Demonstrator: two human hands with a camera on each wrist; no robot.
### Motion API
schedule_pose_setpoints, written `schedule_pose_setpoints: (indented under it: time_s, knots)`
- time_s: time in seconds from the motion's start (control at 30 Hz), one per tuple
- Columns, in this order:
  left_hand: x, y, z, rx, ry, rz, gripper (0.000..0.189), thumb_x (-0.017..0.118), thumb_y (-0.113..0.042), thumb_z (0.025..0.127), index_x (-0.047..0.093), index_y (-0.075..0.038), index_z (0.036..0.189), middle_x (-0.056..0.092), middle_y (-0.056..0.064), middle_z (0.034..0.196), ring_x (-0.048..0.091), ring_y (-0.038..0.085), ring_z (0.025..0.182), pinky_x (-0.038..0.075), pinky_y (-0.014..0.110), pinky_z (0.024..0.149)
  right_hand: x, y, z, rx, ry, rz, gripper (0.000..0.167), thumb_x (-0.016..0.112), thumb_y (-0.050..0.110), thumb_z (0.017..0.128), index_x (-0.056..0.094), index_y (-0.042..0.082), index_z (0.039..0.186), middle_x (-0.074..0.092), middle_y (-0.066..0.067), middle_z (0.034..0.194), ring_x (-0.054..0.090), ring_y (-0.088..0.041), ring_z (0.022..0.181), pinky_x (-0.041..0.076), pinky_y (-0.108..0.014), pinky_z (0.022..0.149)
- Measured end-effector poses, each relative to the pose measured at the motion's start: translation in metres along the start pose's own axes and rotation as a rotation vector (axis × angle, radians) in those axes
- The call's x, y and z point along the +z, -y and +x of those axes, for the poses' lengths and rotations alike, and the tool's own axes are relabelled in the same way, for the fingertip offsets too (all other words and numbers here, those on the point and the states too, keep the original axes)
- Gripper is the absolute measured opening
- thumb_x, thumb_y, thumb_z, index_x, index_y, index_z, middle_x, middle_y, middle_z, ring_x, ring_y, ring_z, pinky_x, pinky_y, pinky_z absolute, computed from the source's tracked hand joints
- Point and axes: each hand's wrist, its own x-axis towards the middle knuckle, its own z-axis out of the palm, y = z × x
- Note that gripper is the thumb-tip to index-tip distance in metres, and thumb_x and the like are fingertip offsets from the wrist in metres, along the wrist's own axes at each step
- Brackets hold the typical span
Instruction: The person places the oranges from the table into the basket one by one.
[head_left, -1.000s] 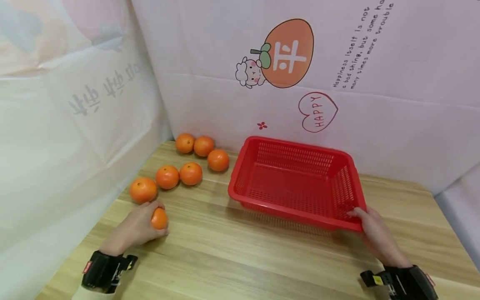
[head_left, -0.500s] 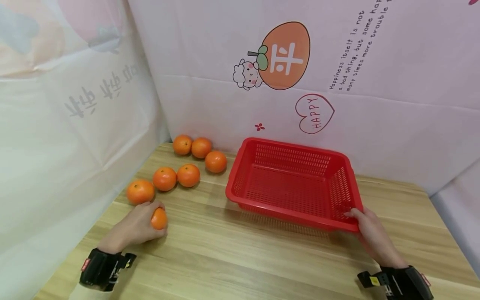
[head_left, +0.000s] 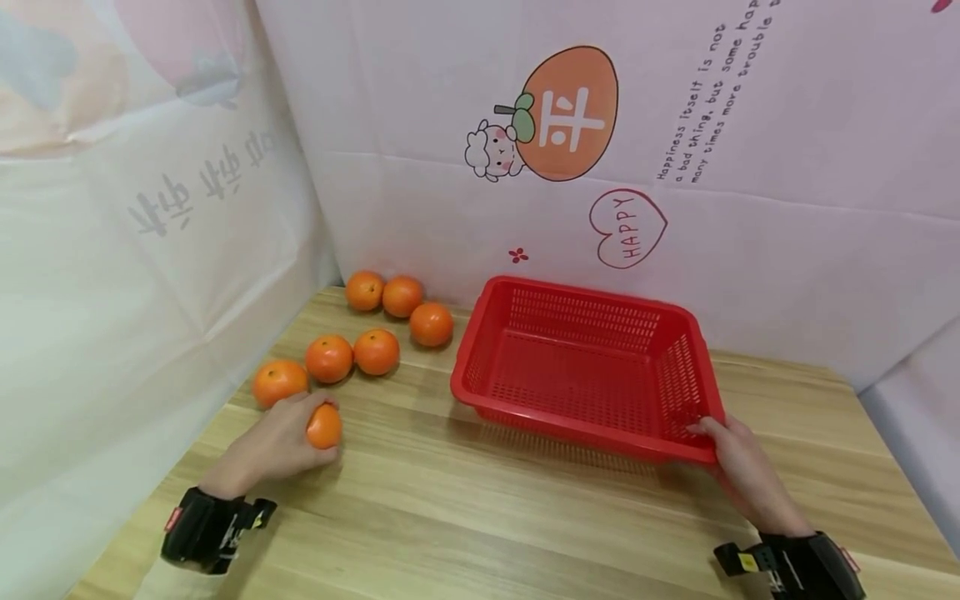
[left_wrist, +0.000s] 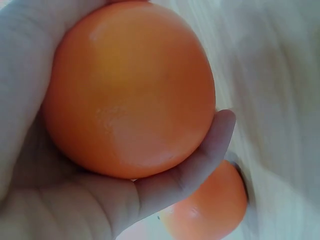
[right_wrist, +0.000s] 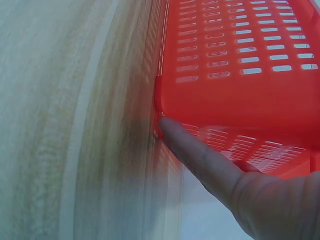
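My left hand (head_left: 281, 442) grips an orange mandarin (head_left: 324, 427) at the left of the table, its fingers and thumb curled around the fruit. The left wrist view shows the same mandarin (left_wrist: 130, 90) filling the palm, with another mandarin (left_wrist: 210, 205) beyond the fingers. At the right, my right hand (head_left: 750, 467) holds the near right corner of a red plastic basket (head_left: 585, 429), its thumb over the rim. In the right wrist view a finger of that hand (right_wrist: 210, 165) lies along the underside of the perforated basket (right_wrist: 220, 100). Nothing lies inside the basket.
Several more mandarins sit on the wooden table (head_left: 480, 533): one (head_left: 280, 383) just behind my left hand, a pair (head_left: 352, 357) further back and three (head_left: 402, 297) near the back corner. White printed cloth (head_left: 420, 192) walls the back and left sides.
My left hand has shifted slightly to the right and up in the head view with the mandarin in its grip. The right hand and basket stay in place; the view itself has moved a little.
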Motion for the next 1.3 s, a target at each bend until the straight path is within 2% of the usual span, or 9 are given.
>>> schedule_pose_setpoints:
  time_s: [0.3,0.53,0.63,0.83,0.97,1.07,1.17,1.23,1.3]
  knots:
    - [-0.004,-0.007,0.011,0.058,-0.027,0.039,0.061,0.082,-0.036,0.080,0.064,-0.007,0.129,0.073,0.007,0.117,0.067,0.023,0.106,0.056,0.045,0.089,0.002,-0.003,-0.001,-0.018,0.003,0.002,0.060,0.033,0.015,0.111,0.014,-0.003,0.165,0.049,-0.003,0.142,0.063,0.002,0.104,0.058,-0.019,0.086]
    - [-0.006,-0.015,0.019,0.109,-0.046,0.029,0.058,0.085,-0.036,0.078,0.065,-0.010,0.125,0.072,0.006,0.119,0.067,0.025,0.110,0.057,0.047,0.092,0.002,-0.004,0.000,-0.012,0.015,-0.003,0.060,0.030,0.015,0.112,0.012,-0.004,0.165,0.038,-0.022,0.156,0.063,0.002,0.105,0.058,-0.019,0.086]
    - [-0.008,-0.020,0.024,0.133,-0.047,0.029,0.054,0.085,-0.034,0.077,0.065,-0.011,0.123,0.071,0.005,0.116,0.067,0.022,0.105,0.056,0.044,0.090,0.002,-0.004,0.001,-0.003,0.013,-0.003,0.059,0.029,0.016,0.112,0.012,-0.004,0.165,0.031,-0.027,0.161,0.062,0.002,0.105,0.058,-0.018,0.086]
    - [-0.013,-0.035,0.037,0.159,-0.042,0.013,0.050,0.083,-0.030,0.077,0.062,-0.019,0.122,0.068,-0.004,0.104,0.061,0.014,0.088,0.051,0.035,0.081,0.003,-0.005,0.000,-0.013,0.012,-0.005,0.059,0.028,0.015,0.111,0.013,-0.005,0.164,0.033,-0.027,0.159,0.062,0.003,0.106,0.057,-0.019,0.086]
    - [-0.018,-0.047,0.048,0.185,-0.064,0.019,0.050,0.079,-0.030,0.078,0.060,-0.023,0.123,0.066,-0.006,0.101,0.059,0.018,0.094,0.050,0.037,0.083,0.003,-0.005,0.001,-0.016,0.012,-0.004,0.059,0.029,0.015,0.111,0.013,-0.005,0.164,0.035,-0.024,0.157,0.062,0.003,0.105,0.058,-0.019,0.086]
    - [-0.021,-0.054,0.058,0.219,-0.088,0.030,0.054,0.080,-0.031,0.078,0.058,-0.024,0.126,0.066,-0.004,0.109,0.060,0.020,0.099,0.050,0.038,0.085,0.004,-0.005,0.001,-0.012,0.006,-0.008,0.058,0.030,0.018,0.112,0.016,-0.006,0.163,0.045,-0.016,0.151,0.062,0.003,0.105,0.057,-0.019,0.086]
    - [-0.025,-0.061,0.066,0.256,-0.100,0.017,0.057,0.082,-0.032,0.078,0.059,-0.022,0.129,0.066,0.000,0.120,0.061,0.021,0.106,0.052,0.040,0.088,0.005,-0.005,0.002,-0.006,0.002,-0.004,0.058,0.033,0.020,0.113,0.020,-0.005,0.163,0.060,0.003,0.134,0.063,0.004,0.104,0.056,-0.019,0.086]
    - [-0.027,-0.066,0.071,0.279,-0.112,0.023,0.056,0.081,-0.033,0.078,0.060,-0.021,0.129,0.068,0.000,0.122,0.061,0.021,0.109,0.053,0.041,0.090,0.007,-0.005,0.001,-0.005,0.001,0.007,0.058,0.035,0.021,0.113,0.021,-0.005,0.163,0.062,0.014,0.123,0.064,0.003,0.104,0.055,-0.019,0.086]
    - [-0.029,-0.072,0.076,0.296,-0.103,0.014,0.055,0.080,-0.033,0.079,0.060,-0.023,0.129,0.068,-0.002,0.124,0.062,0.019,0.108,0.053,0.039,0.089,0.007,-0.005,0.001,-0.004,0.005,0.012,0.059,0.037,0.022,0.112,0.020,-0.003,0.164,0.062,0.017,0.120,0.065,0.002,0.104,0.056,-0.019,0.087]
